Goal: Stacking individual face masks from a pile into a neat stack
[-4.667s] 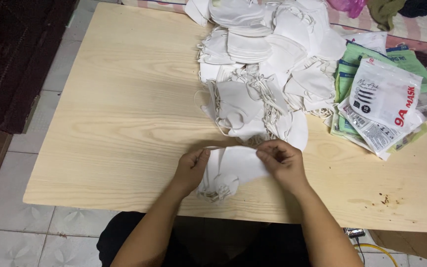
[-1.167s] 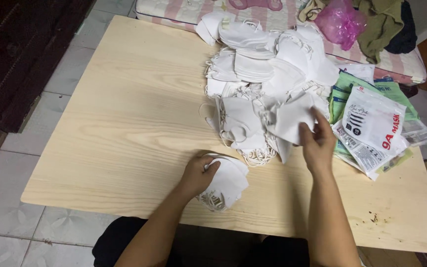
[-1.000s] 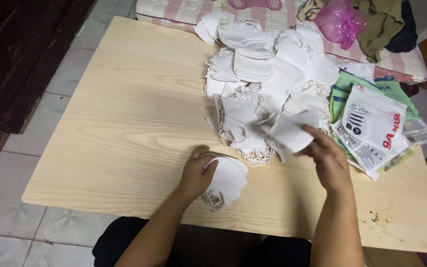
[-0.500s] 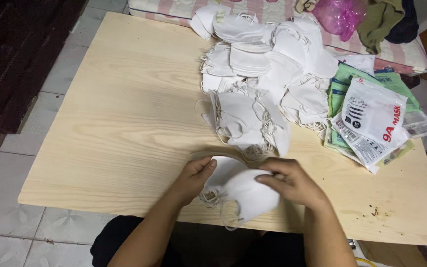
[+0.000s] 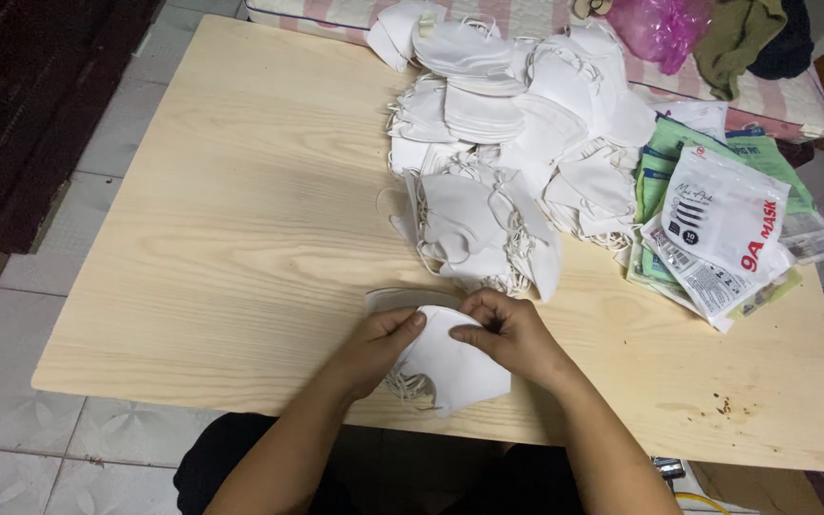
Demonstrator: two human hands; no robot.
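Observation:
A small stack of white folded face masks (image 5: 445, 367) lies near the front edge of a light wooden table (image 5: 240, 238). My left hand (image 5: 374, 348) rests on the stack's left side, fingertips on the top mask. My right hand (image 5: 507, 334) pinches the top mask's upper edge from the right. Both hands meet over the stack. Elastic ear loops stick out under the stack at its lower left. A big heap of loose white masks (image 5: 507, 143) fills the table's far middle.
Printed plastic mask packets (image 5: 722, 224), white and green, are piled at the right of the heap. A striped mattress edge (image 5: 774, 95) with a pink bag (image 5: 665, 24) and dark cloth lies beyond the table. Tiled floor lies to the left.
My right hand reached to the heap, took a white mask, and brought it back onto the small stack. My left hand stayed on the stack.

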